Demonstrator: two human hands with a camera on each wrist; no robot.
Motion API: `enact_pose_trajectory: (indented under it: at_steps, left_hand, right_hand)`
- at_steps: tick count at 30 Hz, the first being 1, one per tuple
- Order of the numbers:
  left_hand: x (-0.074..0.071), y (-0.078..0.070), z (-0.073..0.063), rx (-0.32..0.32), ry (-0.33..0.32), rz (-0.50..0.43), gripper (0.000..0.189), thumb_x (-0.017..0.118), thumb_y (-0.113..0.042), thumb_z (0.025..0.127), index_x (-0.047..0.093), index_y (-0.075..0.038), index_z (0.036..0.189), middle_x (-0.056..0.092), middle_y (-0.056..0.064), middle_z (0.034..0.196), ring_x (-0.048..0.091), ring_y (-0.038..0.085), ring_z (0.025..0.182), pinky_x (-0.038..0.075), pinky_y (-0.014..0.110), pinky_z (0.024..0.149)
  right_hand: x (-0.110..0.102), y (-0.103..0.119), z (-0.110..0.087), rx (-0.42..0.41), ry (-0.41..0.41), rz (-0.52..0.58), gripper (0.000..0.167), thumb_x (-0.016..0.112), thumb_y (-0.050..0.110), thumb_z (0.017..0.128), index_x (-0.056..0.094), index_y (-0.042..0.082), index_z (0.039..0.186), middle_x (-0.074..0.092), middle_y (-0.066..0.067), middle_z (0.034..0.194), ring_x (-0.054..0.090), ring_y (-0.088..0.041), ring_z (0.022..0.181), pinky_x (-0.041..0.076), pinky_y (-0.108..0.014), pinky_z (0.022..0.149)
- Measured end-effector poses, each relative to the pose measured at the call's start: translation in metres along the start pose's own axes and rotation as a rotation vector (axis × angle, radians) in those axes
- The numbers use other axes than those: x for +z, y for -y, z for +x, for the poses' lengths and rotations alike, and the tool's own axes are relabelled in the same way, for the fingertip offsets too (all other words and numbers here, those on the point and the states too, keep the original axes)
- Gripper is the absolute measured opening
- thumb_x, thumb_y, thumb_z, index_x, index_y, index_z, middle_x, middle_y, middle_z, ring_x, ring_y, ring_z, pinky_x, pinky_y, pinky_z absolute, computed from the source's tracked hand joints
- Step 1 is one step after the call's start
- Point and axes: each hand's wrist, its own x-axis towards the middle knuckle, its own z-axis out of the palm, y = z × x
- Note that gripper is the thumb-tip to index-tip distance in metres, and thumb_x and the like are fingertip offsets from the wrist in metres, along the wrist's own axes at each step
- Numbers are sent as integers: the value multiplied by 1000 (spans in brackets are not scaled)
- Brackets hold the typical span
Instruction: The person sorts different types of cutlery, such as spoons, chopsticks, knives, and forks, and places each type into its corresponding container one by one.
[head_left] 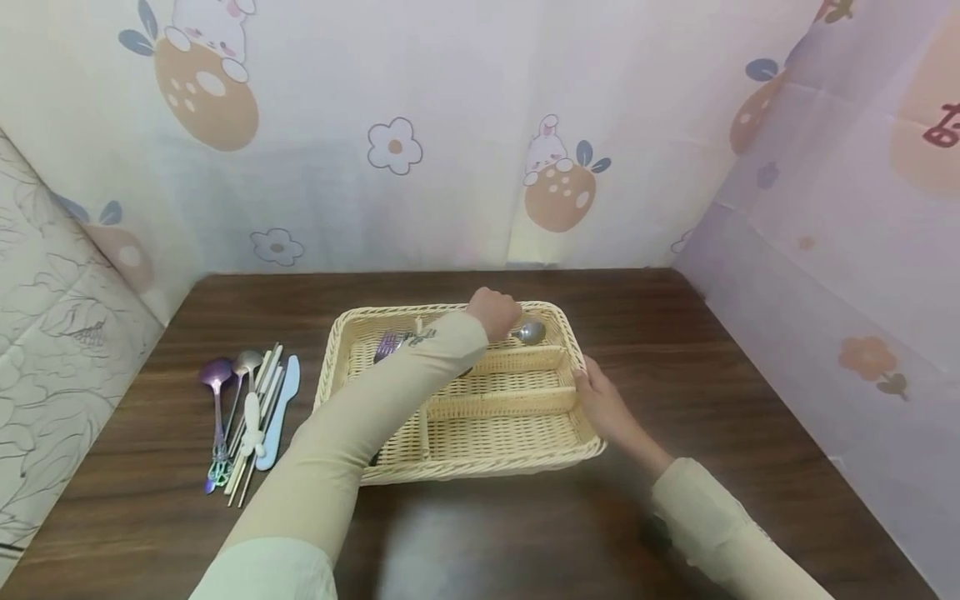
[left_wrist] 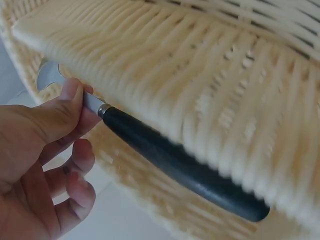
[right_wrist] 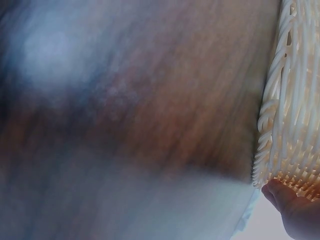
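My left hand [head_left: 495, 313] reaches across into the back compartment of a cream woven basket [head_left: 491, 406]. Between thumb and fingers it pinches the metal neck of a black-handled spoon [left_wrist: 185, 162]. The spoon's silver bowl shows just right of the hand in the head view, and its handle lies along a woven divider [left_wrist: 165, 75] in the left wrist view. With my right hand [head_left: 609, 410] I grip the basket's right side, thumb at the rim. A fork [head_left: 387, 344] with purplish tines lies in the left compartment, partly hidden by my left sleeve.
Left of the basket, a group of cutlery lies on the dark wooden table [head_left: 750, 467]: a purple spoon [head_left: 216, 372], a silver spoon [head_left: 247, 362], several chopsticks [head_left: 266, 383], a white-handled utensil [head_left: 252, 425] and a light blue knife [head_left: 281, 412]. Printed cloth walls [head_left: 450, 200] enclose the table.
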Motion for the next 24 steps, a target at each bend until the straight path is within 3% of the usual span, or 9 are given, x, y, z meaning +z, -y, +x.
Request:
enact_pose_trajectory:
  at_steps: [4,9,16,20,24]
  left_hand:
    - [11,-8,6,3,29,0,15,54,-14,96,68,-18,91,63,-6,77,45,9,60,52,30,67]
    - [14,-17,10,-33,73,-28,18,50,-12,98,65,-16,90,57,-5,68,43,9,59,53,31,68]
    - [23,-11,10,-93,138,-118,17,51,-10,97,66,-16,101,58,-5,72,45,11,63,52,31,69]
    - [23,-4,4,-73,81,-151,11,58,-11,94,67,-16,97,63,-4,79,48,11,64,52,32,68]
    - [0,7,-24,-15,-26,-195,6,62,-12,91,68,-14,90,66,-2,82,56,12,67,53,33,64]
  right_hand:
    - [2,0,0,0,-6,1,52,26,26,105,16,3,150,36,-31,141,51,-40,115,37,-54,100]
    - [2,-2,1,-8,-20,-13,51,26,26,105,17,3,150,36,-31,141,46,-41,121,31,-55,103]
    - [5,-1,4,-38,-7,13,50,27,21,104,18,2,149,35,-31,142,44,-42,123,29,-54,105]
    - [5,-2,4,-48,-3,15,50,27,20,105,17,0,149,34,-32,142,40,-43,126,26,-54,107]
    - [0,-4,3,-42,-14,-5,51,26,21,105,16,-1,149,33,-33,142,40,-44,126,26,-54,107]
